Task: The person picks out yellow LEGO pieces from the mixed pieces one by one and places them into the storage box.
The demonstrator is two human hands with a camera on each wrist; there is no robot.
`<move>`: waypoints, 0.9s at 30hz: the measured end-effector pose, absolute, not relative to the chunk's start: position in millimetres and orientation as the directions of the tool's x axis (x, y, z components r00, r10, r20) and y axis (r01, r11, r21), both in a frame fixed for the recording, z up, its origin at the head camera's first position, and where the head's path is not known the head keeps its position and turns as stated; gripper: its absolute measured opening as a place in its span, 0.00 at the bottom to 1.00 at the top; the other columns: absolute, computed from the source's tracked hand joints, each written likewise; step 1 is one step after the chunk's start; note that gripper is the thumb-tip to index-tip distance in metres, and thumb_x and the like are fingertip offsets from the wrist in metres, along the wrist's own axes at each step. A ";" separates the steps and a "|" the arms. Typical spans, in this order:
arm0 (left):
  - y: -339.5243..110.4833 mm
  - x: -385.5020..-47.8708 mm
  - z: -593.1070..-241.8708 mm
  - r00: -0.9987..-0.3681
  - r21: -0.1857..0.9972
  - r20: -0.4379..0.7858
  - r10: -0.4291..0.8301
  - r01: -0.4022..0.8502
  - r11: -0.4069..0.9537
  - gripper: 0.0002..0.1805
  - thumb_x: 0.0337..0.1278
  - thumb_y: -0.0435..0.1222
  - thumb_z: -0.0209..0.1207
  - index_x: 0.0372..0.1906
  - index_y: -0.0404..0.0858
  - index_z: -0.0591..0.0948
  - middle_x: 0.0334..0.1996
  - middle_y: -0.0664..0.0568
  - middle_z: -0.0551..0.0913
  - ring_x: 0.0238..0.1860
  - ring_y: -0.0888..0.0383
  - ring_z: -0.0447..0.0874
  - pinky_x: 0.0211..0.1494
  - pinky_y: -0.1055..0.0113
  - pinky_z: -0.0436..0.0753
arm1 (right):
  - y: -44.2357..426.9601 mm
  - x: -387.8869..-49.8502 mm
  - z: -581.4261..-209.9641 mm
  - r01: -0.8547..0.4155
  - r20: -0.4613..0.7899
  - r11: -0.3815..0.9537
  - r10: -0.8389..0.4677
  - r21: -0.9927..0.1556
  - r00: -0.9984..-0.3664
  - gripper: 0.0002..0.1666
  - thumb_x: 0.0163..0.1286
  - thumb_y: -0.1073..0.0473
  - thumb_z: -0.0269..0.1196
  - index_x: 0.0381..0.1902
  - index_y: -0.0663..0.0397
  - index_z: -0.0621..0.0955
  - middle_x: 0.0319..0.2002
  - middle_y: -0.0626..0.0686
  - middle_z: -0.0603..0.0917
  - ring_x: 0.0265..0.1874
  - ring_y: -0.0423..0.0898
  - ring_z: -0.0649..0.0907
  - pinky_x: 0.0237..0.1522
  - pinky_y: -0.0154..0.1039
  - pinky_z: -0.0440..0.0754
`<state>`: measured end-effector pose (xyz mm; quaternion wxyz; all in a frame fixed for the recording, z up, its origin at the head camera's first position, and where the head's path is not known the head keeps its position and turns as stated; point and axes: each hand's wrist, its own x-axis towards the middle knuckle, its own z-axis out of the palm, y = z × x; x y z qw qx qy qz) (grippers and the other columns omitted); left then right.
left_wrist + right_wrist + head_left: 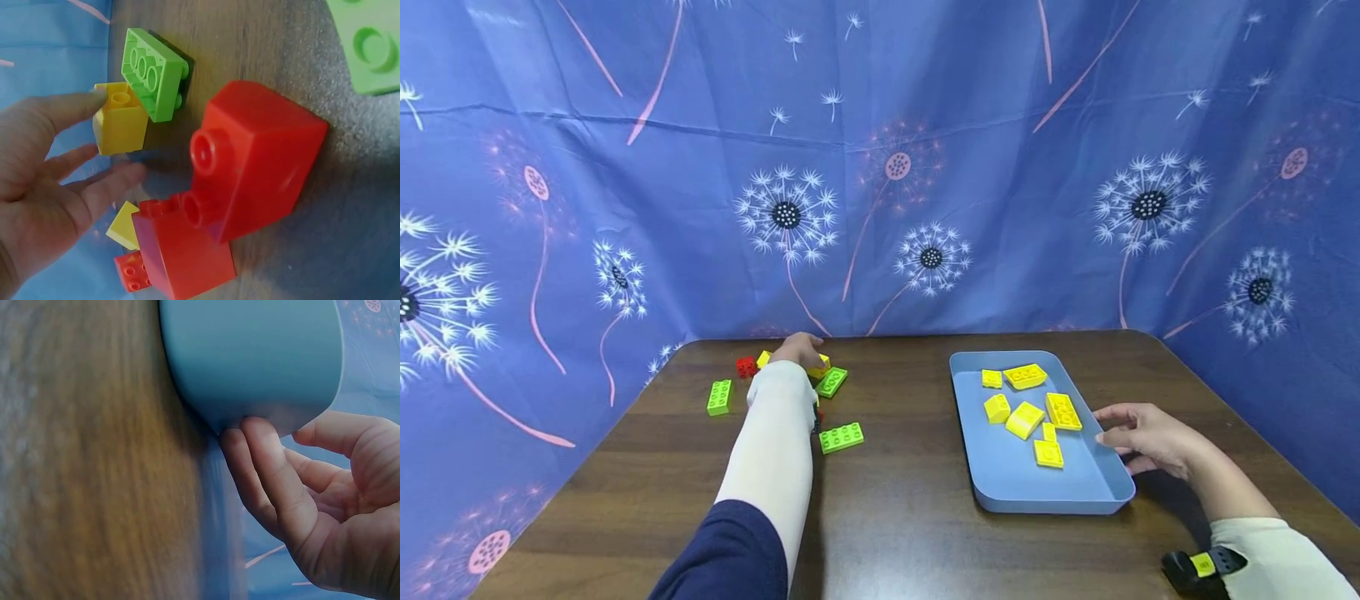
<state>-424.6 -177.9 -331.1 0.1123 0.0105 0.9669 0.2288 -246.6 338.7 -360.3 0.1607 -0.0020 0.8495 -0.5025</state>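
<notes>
At the table's far left my left hand (801,350) reaches over a yellow brick (122,128); its thumb touches the brick's upper edge, the other fingers stretched out below in the left wrist view. An upturned green brick (153,75) leans against that brick. Nearer the wrist camera are a sloped red brick (262,156) and a second red brick (187,253). My right hand (1157,437) grips the right edge of a blue tray (1037,492), thumb at the rim and fingertips against the outer wall (250,362). Several yellow bricks (1025,420) lie in the tray.
Left of the left hand lie a small red brick (746,367), a yellow brick (763,359) and a green brick (719,397). Another green brick (842,437) lies nearer the table's middle. A blue dandelion-print cloth (865,208) hangs behind the wooden table (910,517).
</notes>
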 end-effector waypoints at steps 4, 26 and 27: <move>-177.1 -426.6 -327.6 -0.980 0.390 -0.173 0.101 0.026 0.921 0.23 0.60 0.32 0.62 0.61 0.34 0.78 0.60 0.40 0.77 0.62 0.42 0.71 0.60 0.55 0.75 | 337.7 -246.9 -357.9 0.154 -0.268 0.495 -0.167 -0.855 -0.949 0.38 0.67 0.64 0.61 0.65 0.81 0.59 0.46 0.64 0.79 0.39 0.52 0.84 0.35 0.50 0.85; -157.7 -419.3 -308.7 -0.966 0.410 0.072 0.249 0.256 0.875 0.18 0.56 0.37 0.66 0.50 0.33 0.85 0.50 0.42 0.84 0.53 0.45 0.79 0.55 0.56 0.78 | 337.7 -242.5 -357.3 0.154 -0.270 0.481 -0.182 -0.863 -0.945 0.39 0.66 0.64 0.62 0.65 0.82 0.58 0.46 0.66 0.77 0.39 0.52 0.84 0.36 0.51 0.85; -154.5 -419.1 -306.5 -0.959 0.406 0.081 0.271 0.280 0.870 0.17 0.56 0.37 0.65 0.50 0.34 0.85 0.50 0.43 0.84 0.54 0.45 0.79 0.56 0.55 0.78 | 337.8 -242.1 -357.5 0.155 -0.271 0.476 -0.185 -0.866 -0.945 0.39 0.66 0.64 0.62 0.65 0.82 0.58 0.46 0.66 0.77 0.39 0.52 0.84 0.36 0.51 0.85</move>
